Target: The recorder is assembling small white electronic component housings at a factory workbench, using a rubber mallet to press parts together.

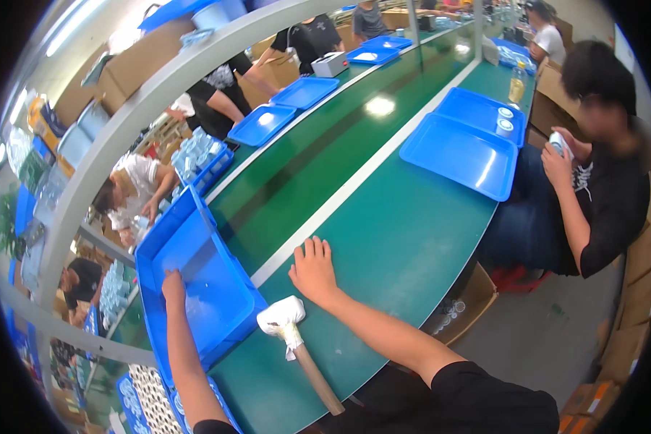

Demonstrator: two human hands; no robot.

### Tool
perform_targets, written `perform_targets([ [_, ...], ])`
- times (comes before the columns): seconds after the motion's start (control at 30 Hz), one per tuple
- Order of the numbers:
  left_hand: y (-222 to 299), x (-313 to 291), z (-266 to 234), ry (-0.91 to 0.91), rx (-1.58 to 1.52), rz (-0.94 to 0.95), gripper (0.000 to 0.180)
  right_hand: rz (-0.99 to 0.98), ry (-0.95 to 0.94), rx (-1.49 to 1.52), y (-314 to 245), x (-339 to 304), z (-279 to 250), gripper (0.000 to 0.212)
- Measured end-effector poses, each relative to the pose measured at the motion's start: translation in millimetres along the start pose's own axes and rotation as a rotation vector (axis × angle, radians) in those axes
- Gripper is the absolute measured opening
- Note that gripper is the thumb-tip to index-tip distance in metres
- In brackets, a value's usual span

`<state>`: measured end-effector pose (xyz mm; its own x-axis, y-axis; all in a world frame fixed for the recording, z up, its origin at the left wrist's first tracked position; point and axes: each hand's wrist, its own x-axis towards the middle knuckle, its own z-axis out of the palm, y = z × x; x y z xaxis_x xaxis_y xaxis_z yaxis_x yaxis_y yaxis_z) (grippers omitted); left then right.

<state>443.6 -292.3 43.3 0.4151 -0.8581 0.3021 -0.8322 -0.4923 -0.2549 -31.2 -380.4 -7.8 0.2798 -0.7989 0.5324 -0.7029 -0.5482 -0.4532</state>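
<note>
My left hand (pixel 173 285) reaches into a deep blue tray (pixel 220 278) at the left side of the green table. Its fingers look curled, and whatever they may hold is hidden. My right hand (pixel 314 271) lies palm down on the green tabletop, fingers stretched out and slightly apart, holding nothing. Between my forearms rests a mallet (pixel 282 316), its head wrapped in white material and its wooden handle pointing toward me. The mallet head sits close to the tray's right corner; neither hand touches it.
Two shallow blue trays (pixel 459 155) overlap at the right, with small white-and-blue round parts (pixel 505 126) and a bottle (pixel 517 83) near them. A seated person (pixel 593 159) at the right holds a small part. A green conveyor belt (pixel 340 137) runs away, with people working beyond it.
</note>
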Motion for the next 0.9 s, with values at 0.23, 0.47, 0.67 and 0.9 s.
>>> perform_targets([
  [0.23,3.0,-44.8,-28.6,-0.044,-0.006,0.034,0.021,-0.006,0.038,0.026,2.5,-3.8,-8.6,0.043],
  [0.47,28.6,-111.1,-117.8,0.404,-0.585,-0.115,0.041,-0.028,0.047,0.068,3.2,2.2,5.1,0.043],
  [0.67,110.7,-245.7,-255.0,0.404,-2.051,-0.277,0.056,-0.127,0.015,0.154,19.7,6.9,16.1,0.032],
  [0.9,192.0,-417.3,-268.1,0.604,-2.564,-0.41,0.061,-0.2,-0.059,0.067,37.6,9.6,17.3,0.033],
])
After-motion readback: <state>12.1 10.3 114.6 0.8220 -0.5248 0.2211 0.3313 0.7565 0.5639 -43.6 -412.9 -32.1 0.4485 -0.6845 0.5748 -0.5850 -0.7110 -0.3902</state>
